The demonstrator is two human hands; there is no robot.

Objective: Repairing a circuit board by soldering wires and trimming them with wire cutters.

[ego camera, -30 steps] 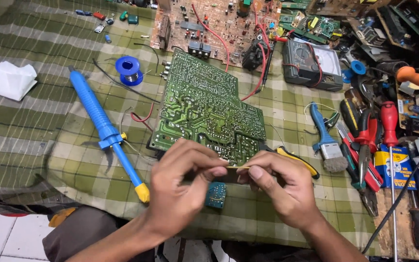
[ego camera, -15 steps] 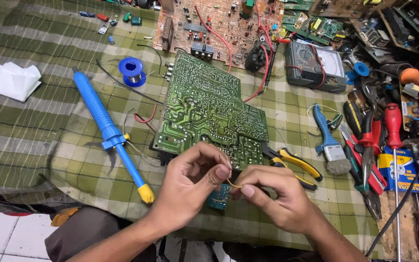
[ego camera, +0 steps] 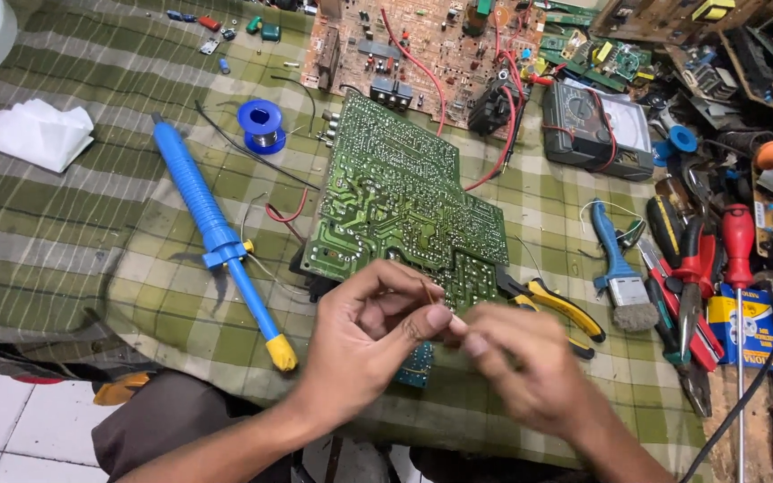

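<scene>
My left hand (ego camera: 370, 342) and my right hand (ego camera: 522, 368) meet at their fingertips over the near edge of a green circuit board (ego camera: 400, 207), solder side up. Between the pinched fingers is a thin yellowish wire lead (ego camera: 428, 293); both hands grip it. My right hand is blurred. A small teal board (ego camera: 415, 365) lies on the checked cloth just under the hands, mostly hidden. Yellow-handled pliers (ego camera: 558, 306) lie right beside my right hand.
A blue desoldering pump (ego camera: 218, 240) lies left of the board, a blue solder spool (ego camera: 261, 125) beyond it. A brown circuit board (ego camera: 422, 45) and a multimeter (ego camera: 597, 132) sit at the back. A brush (ego camera: 621, 273), screwdrivers (ego camera: 737, 259) and pliers crowd the right side. White tissue (ego camera: 39, 132) lies far left.
The hands stay together at the board's near edge, working the thin wire between the fingertips; my right hand has shifted slightly and is now blurred. The view has tilted a little.
</scene>
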